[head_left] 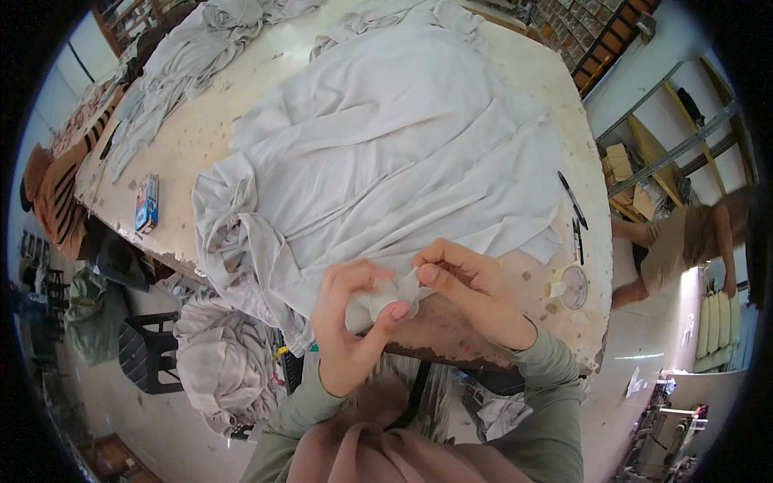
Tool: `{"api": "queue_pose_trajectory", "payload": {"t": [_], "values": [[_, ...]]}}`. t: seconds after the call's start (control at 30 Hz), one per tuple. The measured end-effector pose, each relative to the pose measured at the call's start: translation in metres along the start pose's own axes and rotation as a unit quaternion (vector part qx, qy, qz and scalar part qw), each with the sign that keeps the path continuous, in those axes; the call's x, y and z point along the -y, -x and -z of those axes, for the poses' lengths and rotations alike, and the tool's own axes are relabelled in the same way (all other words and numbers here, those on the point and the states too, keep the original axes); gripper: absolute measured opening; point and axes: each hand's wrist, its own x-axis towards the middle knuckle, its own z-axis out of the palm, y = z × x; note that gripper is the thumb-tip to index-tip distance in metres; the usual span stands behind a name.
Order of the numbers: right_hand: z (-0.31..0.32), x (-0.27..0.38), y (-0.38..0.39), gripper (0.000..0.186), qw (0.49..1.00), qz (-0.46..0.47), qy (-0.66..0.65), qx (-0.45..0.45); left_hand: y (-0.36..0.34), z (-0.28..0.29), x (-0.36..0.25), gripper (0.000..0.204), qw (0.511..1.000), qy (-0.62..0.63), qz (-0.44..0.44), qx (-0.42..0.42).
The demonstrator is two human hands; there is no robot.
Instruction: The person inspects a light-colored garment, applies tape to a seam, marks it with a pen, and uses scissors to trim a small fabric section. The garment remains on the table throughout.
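Observation:
Close to the table's near edge, my left hand [348, 316] curls round a bunched piece of pale grey cloth [385, 298], thumb on one side and fingers on the other. My right hand [467, 288] pinches the same bunch between thumb and forefinger. Both hands are closed on it, almost meeting. Beyond them a large pale grey fabric [378, 137] lies spread in wrinkles over the table, gathered into thick folds at its left. Whether the held bunch joins that fabric is hard to make out behind my fingers.
The worn table [535, 302] bears two black pens [572, 201], a round clear dish [574, 287] and a small blue box [147, 204]. More grey cloth [181, 72] lies far left. A cloth-heaped pile [225, 362] stands beside a black chair [150, 354]. Other people [684, 245] are at both sides.

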Motion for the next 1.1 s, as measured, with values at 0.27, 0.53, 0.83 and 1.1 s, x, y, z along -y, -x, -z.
{"api": "queue_pose_trajectory", "payload": {"t": [0.27, 0.53, 0.83, 1.1], "values": [[-0.002, -0.003, -0.003, 0.015, 0.983, 0.105, 0.102, -0.109, -0.006, 0.002, -0.003, 0.019, 0.951, 0.203, 0.235, 0.016], [-0.006, -0.011, -0.007, 0.017, 0.974, 0.13, 0.178, -0.05, -0.006, 0.0, 0.0, 0.016, 0.942, 0.183, 0.279, 0.037], [-0.006, -0.031, -0.017, 0.014, 0.996, 0.001, -0.051, -0.073, -0.012, 0.008, 0.018, 0.023, 0.96, 0.151, 0.216, 0.094], [0.038, 0.035, 0.012, 0.019, 0.878, 0.229, -0.049, -0.418, -0.01, 0.064, 0.057, 0.052, 0.899, -0.414, -0.023, 0.142]]}}
